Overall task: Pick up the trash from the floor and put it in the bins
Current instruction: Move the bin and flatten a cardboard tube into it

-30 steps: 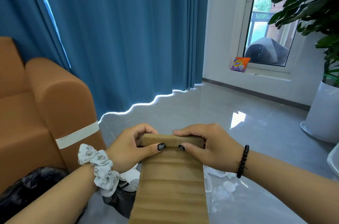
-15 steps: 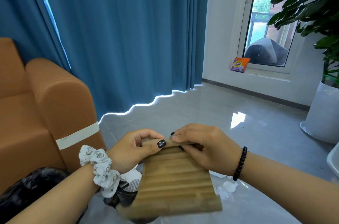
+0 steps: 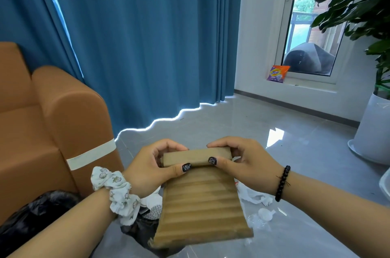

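Two hands on one ribbed cardboard sheet (image 3: 202,205), rolling up its far edge

left hand (image 3: 149,168) and right hand (image 3: 245,163) each pinch the rolled end, thumbs on top, with the rest hanging toward the person; white scraps (image 3: 252,195) on the floor (image 3: 295,141) under the right wrist, black bag (image 3: 35,213) beneath the left forearm

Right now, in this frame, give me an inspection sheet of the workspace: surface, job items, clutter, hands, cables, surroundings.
Surface: glossy grey floor, reflective.
Job's things: corrugated cardboard sheet, top edge rolled over; no bin clearly identifiable.
Clutter: white plastic scraps on the floor right of the cardboard; black bag by the sofa.
Hands: left hand and right hand both keep a grip on the rolled edge, thumbs on top.
Cables: nothing seen.
Surroundings: orange sofa, blue curtain, potted plant, detergent packet by the glass door.
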`<state>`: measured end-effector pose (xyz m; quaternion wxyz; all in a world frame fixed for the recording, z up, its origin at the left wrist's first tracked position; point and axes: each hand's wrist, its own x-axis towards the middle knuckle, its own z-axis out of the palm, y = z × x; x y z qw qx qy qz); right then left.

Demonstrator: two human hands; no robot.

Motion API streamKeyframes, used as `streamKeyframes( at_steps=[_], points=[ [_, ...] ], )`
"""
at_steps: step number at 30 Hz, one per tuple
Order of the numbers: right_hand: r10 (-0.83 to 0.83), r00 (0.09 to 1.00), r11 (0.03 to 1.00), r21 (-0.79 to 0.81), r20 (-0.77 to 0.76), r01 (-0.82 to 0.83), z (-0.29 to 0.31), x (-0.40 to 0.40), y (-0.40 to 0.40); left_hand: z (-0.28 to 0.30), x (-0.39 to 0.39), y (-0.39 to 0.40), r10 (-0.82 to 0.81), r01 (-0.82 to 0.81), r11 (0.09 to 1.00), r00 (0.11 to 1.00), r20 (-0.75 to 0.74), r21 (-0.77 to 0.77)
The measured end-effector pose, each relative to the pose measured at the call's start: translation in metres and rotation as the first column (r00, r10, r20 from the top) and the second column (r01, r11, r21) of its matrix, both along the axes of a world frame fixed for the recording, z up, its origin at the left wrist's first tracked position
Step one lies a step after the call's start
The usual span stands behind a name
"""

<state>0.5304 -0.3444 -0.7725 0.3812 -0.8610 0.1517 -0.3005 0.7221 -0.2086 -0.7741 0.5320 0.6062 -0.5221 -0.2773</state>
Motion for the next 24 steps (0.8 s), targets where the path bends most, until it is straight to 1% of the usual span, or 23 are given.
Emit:
streamKeyframes(
  at_steps=[3, 7, 9, 13, 16, 18, 22, 24],
  points=[
    [-0.021, 0.998, 0.999, 0.04, 0.06, 0.018, 0.0002, 0.0004, -0.001, -0.0002, 0.0001, -0.0004, -0.015, 0.016, 1.0, 0.999, -0.045, 0.025],
    [-0.017, 0.995, 1.0, 0.008, 0.1, 0.017, 0.0024, 0.0011, 0.0001, -0.0016, -0.0031, -0.0017, -0.013, 0.02, 0.996, 0.996, -0.085, 0.087],
    [-0.008, 0.994, 1.0, -0.009, 0.105, 0.009, 0.0029, 0.0015, 0.0027, -0.0009, -0.0031, -0.0019, -0.005, 0.022, 0.993, 0.989, -0.144, 0.114],
    [0.002, 0.995, 0.989, -0.147, 0.101, 0.013, 0.0052, 0.0007, 0.0066, -0.0013, -0.0044, -0.0009, -0.033, 0.072, 0.98, 0.979, -0.202, 0.185],
    [0.025, 0.995, 0.969, -0.246, 0.098, 0.0, 0.0045, -0.0001, 0.0075, -0.0021, -0.0045, -0.0001, -0.088, 0.133, 0.965, 0.976, -0.198, 0.225],
    [0.04, 0.993, 0.96, -0.28, 0.107, -0.009, 0.0033, 0.0, 0.0078, -0.0021, -0.0028, -0.0003, -0.114, 0.152, 0.965, 0.978, -0.177, 0.213],
    [0.032, 0.993, 0.956, -0.294, 0.114, 0.002, 0.0025, 0.0001, 0.0058, -0.0001, -0.0018, -0.0014, -0.107, 0.129, 0.981, 0.983, -0.147, 0.147],
    [0.02, 0.995, 0.958, -0.286, 0.102, 0.01, 0.0015, 0.0006, 0.0044, -0.0008, -0.0015, -0.0023, -0.085, 0.098, 0.988, 0.991, -0.107, 0.122]
  ],
)
